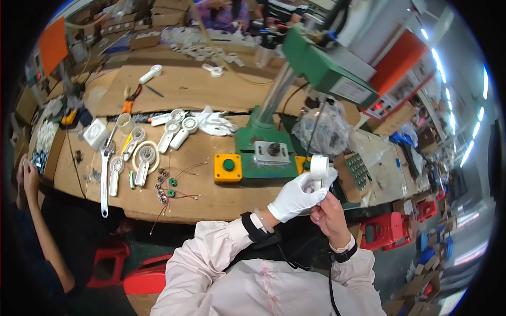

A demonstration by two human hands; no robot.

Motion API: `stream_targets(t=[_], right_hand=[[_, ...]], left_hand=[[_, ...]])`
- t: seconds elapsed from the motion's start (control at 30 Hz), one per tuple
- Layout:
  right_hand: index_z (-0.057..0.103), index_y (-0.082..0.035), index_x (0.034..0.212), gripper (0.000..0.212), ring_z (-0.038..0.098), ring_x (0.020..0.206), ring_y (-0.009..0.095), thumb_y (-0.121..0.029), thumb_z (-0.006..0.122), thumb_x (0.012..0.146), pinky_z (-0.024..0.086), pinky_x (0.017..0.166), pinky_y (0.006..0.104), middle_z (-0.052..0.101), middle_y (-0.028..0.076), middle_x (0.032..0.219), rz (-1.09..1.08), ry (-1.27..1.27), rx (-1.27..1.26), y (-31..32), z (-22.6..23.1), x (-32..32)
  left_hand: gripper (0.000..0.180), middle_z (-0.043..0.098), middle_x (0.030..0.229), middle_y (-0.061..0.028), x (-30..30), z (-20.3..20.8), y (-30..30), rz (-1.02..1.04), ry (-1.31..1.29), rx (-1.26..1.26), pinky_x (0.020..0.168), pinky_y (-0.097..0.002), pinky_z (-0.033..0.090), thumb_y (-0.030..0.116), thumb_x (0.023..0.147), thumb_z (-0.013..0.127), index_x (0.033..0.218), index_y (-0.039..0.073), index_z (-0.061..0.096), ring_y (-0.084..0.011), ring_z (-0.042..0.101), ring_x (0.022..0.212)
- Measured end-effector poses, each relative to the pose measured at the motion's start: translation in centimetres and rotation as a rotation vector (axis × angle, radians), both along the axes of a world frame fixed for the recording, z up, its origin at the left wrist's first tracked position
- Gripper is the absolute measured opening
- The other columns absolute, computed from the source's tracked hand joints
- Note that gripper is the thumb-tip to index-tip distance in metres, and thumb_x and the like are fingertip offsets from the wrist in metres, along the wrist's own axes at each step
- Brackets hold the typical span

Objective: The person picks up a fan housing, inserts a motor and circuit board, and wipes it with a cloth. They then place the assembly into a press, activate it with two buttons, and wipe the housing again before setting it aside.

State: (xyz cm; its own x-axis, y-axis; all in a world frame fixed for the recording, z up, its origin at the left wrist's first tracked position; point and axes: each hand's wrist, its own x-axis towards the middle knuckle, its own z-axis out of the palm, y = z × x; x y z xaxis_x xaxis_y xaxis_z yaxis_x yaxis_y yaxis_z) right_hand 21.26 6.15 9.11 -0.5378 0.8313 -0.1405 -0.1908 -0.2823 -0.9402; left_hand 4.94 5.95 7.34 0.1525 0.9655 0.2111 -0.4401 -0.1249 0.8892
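Observation:
In my left hand (298, 200), which wears a white glove, is a white handheld fan housing (319, 167) with its round head up. The gloved fingers are closed around its narrow part. My bare right hand (332, 216) is just below, its fingers curled together against the gloved hand; what they pinch is hidden. Beyond my hands stands a green bench press (263, 142) with a metal fixture (271, 152) on its base. A yellow button box (227, 168) with a green button sits left of the base.
Several white fan housings (184, 131) lie left of the press, near white gloves (213, 122). An adjustable wrench (105, 184), orange-handled pliers (128, 104) and small parts with red wires (171, 193) lie further left. A carton of green parts (358, 171) stands right. At the left edge, another person's hands (27, 174) show.

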Motion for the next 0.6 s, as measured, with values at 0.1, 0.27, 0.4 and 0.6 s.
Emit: stream_targets(t=[0.1,0.27,0.4,0.6], right_hand=[[0.051,-0.006,0.107,0.019,0.046,0.053,0.009,-0.023,0.046,0.1,0.036,0.045,0.0217,0.055,0.003,0.076,-0.129,0.017,-0.012,0.4,0.8,1.4],[0.054,-0.005,0.088,0.019,0.041,0.046,0.008,-0.021,0.048,0.096,0.034,0.044,0.0202,0.051,-0.001,0.066,-0.287,0.085,0.087,7.5,4.8,9.1],[0.063,-0.002,0.078,0.026,0.049,0.051,0.01,-0.021,0.053,0.092,0.037,0.046,0.0239,0.059,0.004,0.064,-0.4,-0.148,0.345,21.9,10.3,10.1],[0.062,0.003,0.071,0.027,0.05,0.042,0.014,-0.021,0.057,0.082,0.039,0.041,0.0265,0.061,0.008,0.06,-0.445,-0.292,0.225,41.6,10.3,10.6]], left_hand=[[0.045,0.061,0.112,-0.0039,1.9,-0.1,0.7,-0.108,-0.177,-0.041,0.08,-0.0257,0.048,0.011,0.09,0.065,0.131,0.002,0.047,-0.0094,0.057,0.092],[0.046,0.062,0.113,-0.0066,1.6,2.2,-0.6,-0.09,-0.045,-0.119,0.066,-0.0209,0.046,0.02,0.096,0.054,0.136,0.002,0.044,-0.0067,0.056,0.079],[0.044,0.066,0.107,-0.0071,-1.0,0.4,-2.1,-0.216,0.415,-0.308,0.064,-0.0191,0.044,0.025,0.098,0.051,0.133,0.0,0.048,-0.0071,0.055,0.073],[0.047,0.065,0.111,-0.0098,-1.1,-1.8,-1.2,-0.367,0.495,-0.539,0.069,-0.021,0.045,0.03,0.098,0.053,0.132,-0.002,0.048,-0.0105,0.057,0.076]])
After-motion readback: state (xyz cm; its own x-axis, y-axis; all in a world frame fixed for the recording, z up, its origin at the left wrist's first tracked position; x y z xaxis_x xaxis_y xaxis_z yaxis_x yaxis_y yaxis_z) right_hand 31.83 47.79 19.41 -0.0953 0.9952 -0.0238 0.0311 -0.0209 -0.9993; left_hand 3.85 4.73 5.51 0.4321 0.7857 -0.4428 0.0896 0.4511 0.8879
